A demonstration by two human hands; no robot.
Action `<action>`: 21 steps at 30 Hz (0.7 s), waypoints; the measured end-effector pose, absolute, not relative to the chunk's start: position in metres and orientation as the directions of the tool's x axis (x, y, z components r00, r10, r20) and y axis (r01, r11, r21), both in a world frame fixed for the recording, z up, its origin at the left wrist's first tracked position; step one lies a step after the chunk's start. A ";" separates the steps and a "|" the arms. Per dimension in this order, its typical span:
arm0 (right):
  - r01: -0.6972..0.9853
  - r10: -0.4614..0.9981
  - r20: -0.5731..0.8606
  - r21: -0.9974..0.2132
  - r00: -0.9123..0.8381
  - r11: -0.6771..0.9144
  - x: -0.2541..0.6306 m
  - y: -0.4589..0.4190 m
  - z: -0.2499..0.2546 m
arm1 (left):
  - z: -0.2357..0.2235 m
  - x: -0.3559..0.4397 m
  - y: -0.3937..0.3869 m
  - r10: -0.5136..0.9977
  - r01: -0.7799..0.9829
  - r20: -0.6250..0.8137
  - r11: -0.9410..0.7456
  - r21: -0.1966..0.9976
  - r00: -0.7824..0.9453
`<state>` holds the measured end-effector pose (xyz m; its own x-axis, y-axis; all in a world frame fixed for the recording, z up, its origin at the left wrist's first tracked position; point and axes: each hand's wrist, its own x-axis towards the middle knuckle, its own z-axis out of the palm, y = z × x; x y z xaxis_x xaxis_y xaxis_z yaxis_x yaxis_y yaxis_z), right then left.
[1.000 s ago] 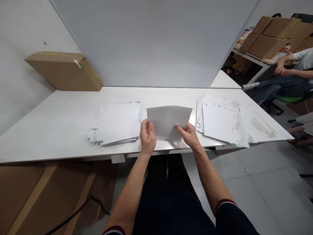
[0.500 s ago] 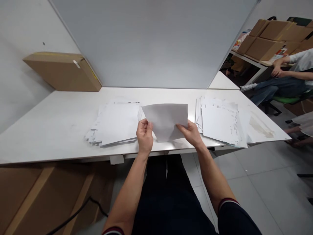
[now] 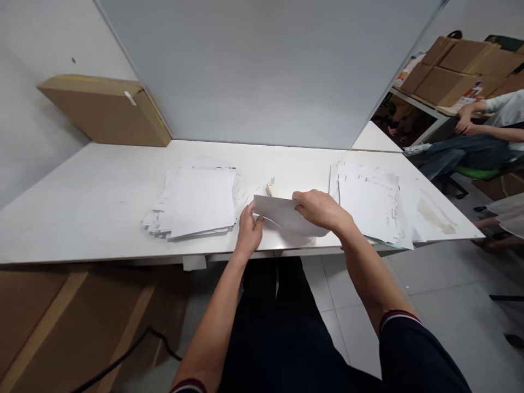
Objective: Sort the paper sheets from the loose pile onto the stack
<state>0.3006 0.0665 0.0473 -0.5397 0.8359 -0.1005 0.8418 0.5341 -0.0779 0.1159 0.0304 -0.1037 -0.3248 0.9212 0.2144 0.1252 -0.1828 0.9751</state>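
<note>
A white sheet of paper (image 3: 282, 214) is bent and tilted above the front edge of the table. Near its upper right part, my right hand (image 3: 321, 210) pinches it between thumb and fingers. My left hand (image 3: 249, 233) is at the sheet's left edge, with the fingers loosely curled around the corner and the thumb lower down. To the left lies an uneven stack of papers (image 3: 200, 202). Another stack of papers (image 3: 366, 210), with writing along its right side, lies to the right. A small cream-coloured item (image 3: 271, 190) shows behind the sheet, partly hidden.
The white table (image 3: 102, 202) meets an upright grey-white panel (image 3: 262, 71) at the back. A cardboard box (image 3: 110, 112) stands at the back left. At the right, a seated person (image 3: 470, 142) is beside stacked boxes (image 3: 446, 84). A black cable (image 3: 126, 352) hangs lower left.
The sheet has tilted and dropped from facing me, shifting slightly right. My right hand has moved to its upper edge, and the small cream-coloured item behind it has come into view.
</note>
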 end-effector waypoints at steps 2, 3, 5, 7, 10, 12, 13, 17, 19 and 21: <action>0.849 0.841 -0.113 -0.074 -0.528 0.523 0.300 0.069 0.045 | -0.105 0.116 0.031 0.927 0.180 0.223 -0.175 0.968 -0.300; 0.851 0.843 -0.116 -0.073 -0.525 0.520 0.300 0.069 0.045 | -0.104 0.116 0.031 0.930 0.196 0.228 -0.177 0.965 -0.286; 0.852 0.843 -0.122 -0.070 -0.524 0.519 0.300 0.069 0.045 | -0.101 0.118 0.030 0.933 0.187 0.222 -0.174 0.967 -0.284; 0.850 0.841 -0.126 -0.062 -0.526 0.523 0.299 0.069 0.047 | -0.099 0.120 0.029 0.933 0.168 0.195 -0.149 0.975 -0.304; 0.847 0.839 -0.117 -0.038 -0.531 0.531 0.298 0.069 0.051 | -0.095 0.121 0.027 0.928 0.150 0.169 -0.125 0.981 -0.332; 0.842 0.836 -0.107 -0.022 -0.538 0.539 0.297 0.070 0.055 | -0.093 0.120 0.026 0.923 0.114 0.180 -0.149 0.982 -0.339; 0.840 0.834 -0.104 -0.014 -0.541 0.543 0.296 0.070 0.057 | -0.091 0.119 0.026 0.921 0.091 0.188 -0.167 0.982 -0.342; 0.822 0.815 -0.135 0.006 -0.564 0.570 0.291 0.071 0.062 | -0.088 0.118 0.027 0.921 0.073 0.210 -0.198 0.978 -0.328; 0.811 0.799 -0.163 -0.006 -0.578 0.585 0.288 0.072 0.061 | -0.089 0.118 0.029 0.927 0.067 0.207 -0.196 0.978 -0.312; 0.812 0.798 -0.169 -0.031 -0.579 0.583 0.288 0.074 0.059 | -0.091 0.119 0.031 0.935 0.060 0.200 -0.190 0.980 -0.294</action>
